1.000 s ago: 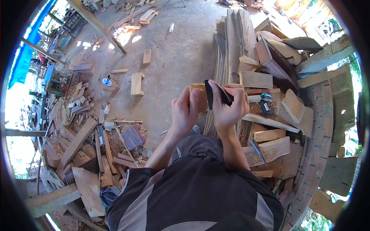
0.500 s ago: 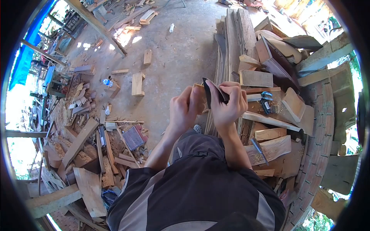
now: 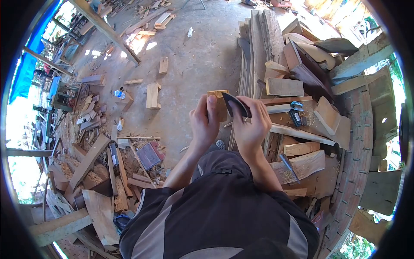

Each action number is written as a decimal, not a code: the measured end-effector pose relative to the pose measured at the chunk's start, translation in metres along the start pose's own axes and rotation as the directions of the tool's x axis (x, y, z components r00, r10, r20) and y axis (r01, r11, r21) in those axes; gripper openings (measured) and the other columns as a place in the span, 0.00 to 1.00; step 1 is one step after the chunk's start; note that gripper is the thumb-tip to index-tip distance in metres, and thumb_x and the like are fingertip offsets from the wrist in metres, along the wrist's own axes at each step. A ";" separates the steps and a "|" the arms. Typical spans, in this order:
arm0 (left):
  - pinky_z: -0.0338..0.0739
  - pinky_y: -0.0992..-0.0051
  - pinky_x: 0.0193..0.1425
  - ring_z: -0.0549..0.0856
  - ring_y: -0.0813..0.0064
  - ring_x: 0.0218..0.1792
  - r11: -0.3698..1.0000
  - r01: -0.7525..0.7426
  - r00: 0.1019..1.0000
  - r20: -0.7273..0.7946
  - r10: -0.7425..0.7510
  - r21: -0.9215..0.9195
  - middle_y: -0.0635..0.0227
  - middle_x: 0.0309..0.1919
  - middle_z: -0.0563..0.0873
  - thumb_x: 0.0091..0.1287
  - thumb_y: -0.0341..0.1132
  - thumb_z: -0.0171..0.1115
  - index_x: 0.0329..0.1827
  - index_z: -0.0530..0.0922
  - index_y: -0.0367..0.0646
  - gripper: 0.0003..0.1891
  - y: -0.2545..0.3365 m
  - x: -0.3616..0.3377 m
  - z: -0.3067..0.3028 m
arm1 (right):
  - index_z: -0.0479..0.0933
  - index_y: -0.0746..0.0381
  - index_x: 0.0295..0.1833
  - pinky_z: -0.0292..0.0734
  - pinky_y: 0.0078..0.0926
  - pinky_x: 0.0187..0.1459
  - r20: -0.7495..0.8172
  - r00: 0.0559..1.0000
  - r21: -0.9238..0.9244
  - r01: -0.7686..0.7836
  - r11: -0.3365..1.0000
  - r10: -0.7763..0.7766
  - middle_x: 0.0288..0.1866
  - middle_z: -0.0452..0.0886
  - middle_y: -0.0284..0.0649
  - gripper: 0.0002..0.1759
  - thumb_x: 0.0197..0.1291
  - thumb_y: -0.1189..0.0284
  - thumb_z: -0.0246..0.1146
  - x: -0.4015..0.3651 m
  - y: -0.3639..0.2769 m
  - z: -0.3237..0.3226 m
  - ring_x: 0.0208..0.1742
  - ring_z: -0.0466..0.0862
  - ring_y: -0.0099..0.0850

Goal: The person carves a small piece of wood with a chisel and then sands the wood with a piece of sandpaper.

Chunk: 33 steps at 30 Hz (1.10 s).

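Observation:
My left hand [image 3: 204, 120] is closed around a small wooden block [image 3: 221, 105], its thumb lying along the near face and the block's lighter top edge showing above. In my right hand [image 3: 252, 127], a folded sheet of dark sandpaper [image 3: 235, 105] is pinched between thumb and fingers. The curved edge of the sheet meets or nearly meets the block's right side; actual contact cannot be made out. Both hands are raised close together in front of my body.
To the right, a workbench [image 3: 319, 181] carries wood offcuts, a chisel-like tool [image 3: 290, 167] and a blue-and-black tool [image 3: 296, 115]. Long planks [image 3: 261, 52] lean beyond it. Scrap wood [image 3: 92, 159] heaps at left; a notched wooden piece [image 3: 153, 96] lies on the concrete floor.
The block has turned so more of its face and top edge show. My right hand has shifted slightly down, and the sandpaper has tilted further over to the right.

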<state>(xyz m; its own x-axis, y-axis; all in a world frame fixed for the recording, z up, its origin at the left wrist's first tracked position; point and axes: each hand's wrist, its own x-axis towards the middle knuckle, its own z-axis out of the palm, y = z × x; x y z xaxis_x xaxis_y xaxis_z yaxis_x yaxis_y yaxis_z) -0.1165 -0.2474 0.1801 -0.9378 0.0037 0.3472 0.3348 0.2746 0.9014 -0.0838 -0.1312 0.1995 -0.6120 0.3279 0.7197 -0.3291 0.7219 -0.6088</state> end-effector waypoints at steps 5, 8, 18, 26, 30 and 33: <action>0.72 0.66 0.23 0.83 0.60 0.18 0.997 -0.061 0.997 0.052 0.058 0.052 0.52 0.17 0.77 0.80 0.40 0.50 0.33 0.75 0.37 0.18 -0.002 -0.004 -0.002 | 0.82 0.67 0.41 0.79 0.28 0.38 -0.061 0.997 0.062 -0.043 0.997 0.046 0.34 0.85 0.44 0.11 0.52 0.82 0.75 0.007 -0.001 0.003 0.35 0.86 0.36; 0.72 0.66 0.23 0.82 0.60 0.18 0.997 -0.046 0.999 0.028 0.045 0.061 0.52 0.17 0.77 0.80 0.40 0.51 0.33 0.74 0.37 0.18 0.004 0.001 -0.007 | 0.82 0.67 0.41 0.79 0.29 0.38 -0.039 0.999 0.059 -0.002 0.998 0.004 0.34 0.85 0.43 0.11 0.52 0.82 0.74 0.007 0.000 0.004 0.34 0.86 0.37; 0.71 0.67 0.24 0.82 0.66 0.17 0.996 -0.082 0.996 0.022 0.081 0.037 0.53 0.17 0.78 0.80 0.41 0.51 0.34 0.76 0.37 0.18 -0.012 -0.003 -0.003 | 0.81 0.63 0.40 0.78 0.34 0.35 -0.009 0.999 0.062 -0.042 0.997 0.043 0.32 0.82 0.41 0.09 0.52 0.81 0.71 0.011 -0.002 0.005 0.34 0.83 0.41; 0.70 0.70 0.24 0.78 0.75 0.18 0.998 -0.048 0.989 0.139 0.053 -0.039 0.58 0.16 0.78 0.80 0.42 0.51 0.35 0.77 0.36 0.19 0.000 -0.003 0.022 | 0.80 0.62 0.38 0.77 0.36 0.35 -0.023 0.997 -0.068 -0.079 0.995 0.077 0.32 0.81 0.41 0.08 0.53 0.79 0.71 0.001 0.008 -0.027 0.34 0.83 0.42; 0.69 0.71 0.24 0.76 0.79 0.19 0.991 -0.100 0.931 0.344 0.125 -0.091 0.61 0.16 0.77 0.81 0.44 0.50 0.36 0.77 0.37 0.20 0.006 -0.006 0.052 | 0.80 0.61 0.37 0.77 0.36 0.35 -0.239 0.966 -0.171 -0.141 0.975 0.097 0.32 0.81 0.41 0.07 0.54 0.79 0.71 0.001 0.017 -0.054 0.34 0.84 0.42; 0.70 0.70 0.24 0.77 0.71 0.16 0.975 -0.005 0.922 0.377 0.091 -0.221 0.58 0.16 0.77 0.80 0.42 0.51 0.35 0.77 0.37 0.18 0.022 0.000 0.074 | 0.80 0.61 0.38 0.78 0.36 0.36 -0.207 0.967 -0.292 -0.204 0.934 0.146 0.32 0.81 0.40 0.08 0.52 0.79 0.70 -0.016 0.013 -0.074 0.35 0.84 0.41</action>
<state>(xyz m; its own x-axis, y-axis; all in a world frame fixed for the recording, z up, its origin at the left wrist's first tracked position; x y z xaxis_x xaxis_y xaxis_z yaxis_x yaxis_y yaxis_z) -0.1160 -0.1707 0.1806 -0.8688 0.3910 0.3039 0.3517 0.0552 0.9345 -0.0247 -0.0818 0.2047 -0.4916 0.5486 0.6763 0.0273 0.7859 -0.6177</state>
